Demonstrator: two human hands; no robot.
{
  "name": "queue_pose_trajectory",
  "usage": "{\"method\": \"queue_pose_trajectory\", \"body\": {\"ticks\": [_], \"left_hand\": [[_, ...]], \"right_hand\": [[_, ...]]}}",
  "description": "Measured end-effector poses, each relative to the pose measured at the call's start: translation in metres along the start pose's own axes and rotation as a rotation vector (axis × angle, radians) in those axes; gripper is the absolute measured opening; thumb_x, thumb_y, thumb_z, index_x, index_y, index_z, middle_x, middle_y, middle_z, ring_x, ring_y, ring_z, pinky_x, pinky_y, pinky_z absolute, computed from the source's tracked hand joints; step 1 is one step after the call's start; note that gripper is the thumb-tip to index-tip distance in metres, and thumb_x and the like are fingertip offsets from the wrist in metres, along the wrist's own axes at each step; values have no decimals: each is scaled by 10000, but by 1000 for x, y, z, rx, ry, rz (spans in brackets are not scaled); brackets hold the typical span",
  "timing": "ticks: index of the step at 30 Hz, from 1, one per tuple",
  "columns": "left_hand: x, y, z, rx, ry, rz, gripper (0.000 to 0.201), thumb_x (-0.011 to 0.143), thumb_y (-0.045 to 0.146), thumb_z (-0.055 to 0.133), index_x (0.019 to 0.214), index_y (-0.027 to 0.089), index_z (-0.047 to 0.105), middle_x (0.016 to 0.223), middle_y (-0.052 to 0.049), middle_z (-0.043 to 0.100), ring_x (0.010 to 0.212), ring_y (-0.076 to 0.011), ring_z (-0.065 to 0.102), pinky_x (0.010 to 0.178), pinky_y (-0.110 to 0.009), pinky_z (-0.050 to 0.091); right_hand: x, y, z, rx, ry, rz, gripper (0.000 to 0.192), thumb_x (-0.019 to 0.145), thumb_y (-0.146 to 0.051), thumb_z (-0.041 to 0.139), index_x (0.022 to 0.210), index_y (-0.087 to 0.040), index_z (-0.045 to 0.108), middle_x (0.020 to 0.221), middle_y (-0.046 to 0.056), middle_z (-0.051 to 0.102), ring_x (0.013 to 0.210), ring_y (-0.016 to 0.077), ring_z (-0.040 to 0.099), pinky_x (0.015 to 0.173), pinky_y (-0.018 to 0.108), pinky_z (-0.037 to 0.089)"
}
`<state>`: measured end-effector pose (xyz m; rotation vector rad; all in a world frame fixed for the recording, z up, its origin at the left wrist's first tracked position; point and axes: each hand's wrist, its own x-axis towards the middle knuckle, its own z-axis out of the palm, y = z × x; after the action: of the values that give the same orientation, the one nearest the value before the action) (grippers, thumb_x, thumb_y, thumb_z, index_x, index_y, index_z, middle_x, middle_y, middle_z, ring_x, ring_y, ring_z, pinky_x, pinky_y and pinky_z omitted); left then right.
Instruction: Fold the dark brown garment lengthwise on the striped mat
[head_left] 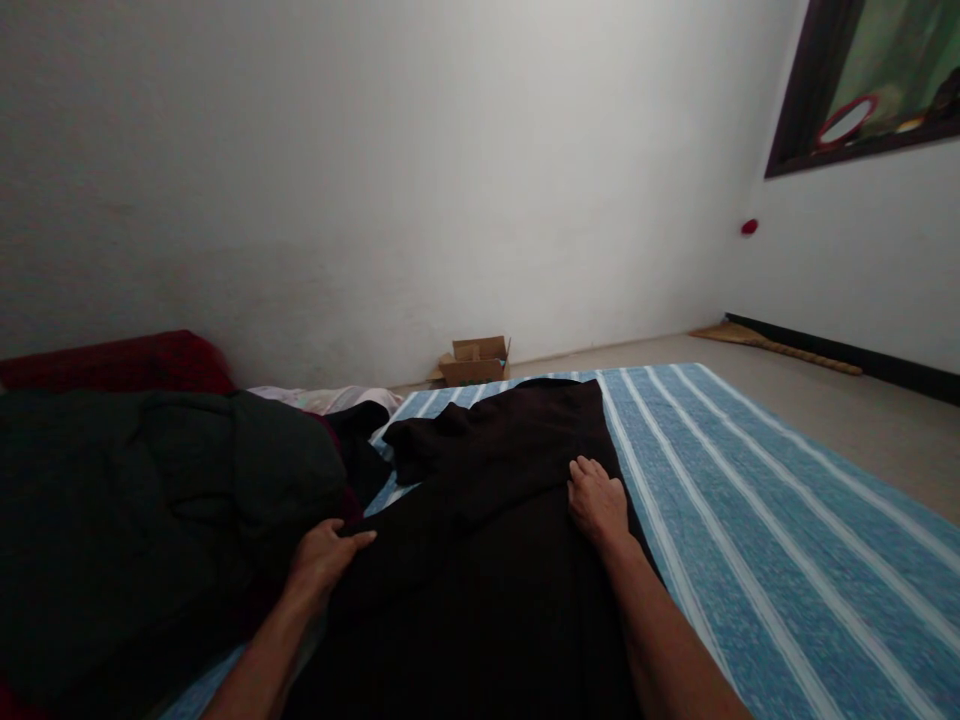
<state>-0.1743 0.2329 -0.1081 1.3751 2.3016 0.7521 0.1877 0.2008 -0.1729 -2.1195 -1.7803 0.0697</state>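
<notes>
A black garment lies spread in front of me on a bed with a blue and white striped cover. My left hand is at the garment's left edge, thumb stretched out over the cloth and apart from the fingers. Near the opposite edge, my right hand has its bent fingers closed on the cloth; its thumb is hidden. A narrower, bunched part of the garment juts out to the left at its far end. Just left of my left hand rests a heap of dark green cloth.
Behind the heap is a red bundle, with pale patterned cloth beside it. An open cardboard box stands by the wall beyond the bed. A woven mat lies on the floor at right, below a dark-framed window.
</notes>
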Motion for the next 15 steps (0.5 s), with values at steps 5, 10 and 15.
{"method": "queue_pose_trajectory", "body": {"ticks": [5, 10, 15], "left_hand": [[-34, 30, -20, -357, -284, -194, 275, 605, 241, 672, 836, 143, 561, 736, -61, 685, 733, -252, 666, 644, -327, 533], [-93, 88, -59, -592, -467, 39, 376, 643, 264, 707, 982, 186, 566, 774, 8, 703, 704, -186, 664, 668, -288, 529], [-164, 138, -68, -471, -730, 306, 344, 645, 368, 705, 935, 201, 625, 771, -2, 686, 689, -195, 649, 617, -272, 512]], "right_hand": [[-1, -1, -2, 23, 27, 4, 339, 895, -237, 366, 1198, -208, 515, 1331, 67, 471, 1222, 214, 379, 803, 324, 385], [0, -2, -3, 29, 53, -1, 305, 884, -215, 371, 1128, -215, 552, 1289, 63, 508, 1174, 205, 423, 783, 315, 383], [0, -1, -6, 51, 22, 28, 296, 872, -243, 414, 1131, -229, 558, 1302, 49, 501, 1171, 201, 430, 797, 314, 384]]}}
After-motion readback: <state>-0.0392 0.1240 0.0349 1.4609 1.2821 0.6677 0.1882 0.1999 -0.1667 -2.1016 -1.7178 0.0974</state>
